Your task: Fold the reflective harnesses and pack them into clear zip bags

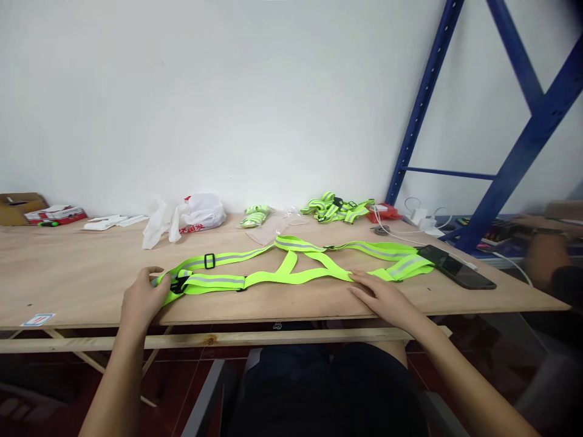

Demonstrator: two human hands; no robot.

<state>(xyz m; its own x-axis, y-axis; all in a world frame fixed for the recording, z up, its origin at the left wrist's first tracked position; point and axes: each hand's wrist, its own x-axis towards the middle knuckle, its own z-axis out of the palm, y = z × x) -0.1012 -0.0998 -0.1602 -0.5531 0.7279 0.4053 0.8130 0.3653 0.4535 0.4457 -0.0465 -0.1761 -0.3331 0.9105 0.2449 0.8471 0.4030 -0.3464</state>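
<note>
Your left hand [142, 300] is curling its fingers loosely around the left end of the reflective harness [291, 267], by the black buckle [177, 285]; the thumb is lying on the strap, so the hold looks light and not clenched. Your right hand [381, 297] is lying flat and open, palm down, with the fingertips pressing on the strap just right of the middle; it is holding nothing closed.

The harness is lying spread flat on the plywood table [73, 273], near the front edge and directly ahead of you. Its long axis is running left to right, from 9 o'clock to 3 o'clock, with the right end tipping slightly toward 2 o'clock. The buckle end is pointing to 9 o'clock. Two straps are running side by side on the left, and two diagonal straps are meeting at a peak at 12 o'clock in the middle.

Count: one harness spread out, with one black slider [209, 261] on its upper left strap. One heap of further harnesses [337, 209] is sitting at 1 o'clock by the wall; I cannot tell how many are in it. One small folded bundle [255, 215] is at 12 o'clock. One dark phone [460, 268] is lying just beside the harness's right end, at 3 o'clock. Two white plastic bags [186, 218] are sitting at 11 o'clock. One blue rack frame [523, 139] is standing at the right.
</note>
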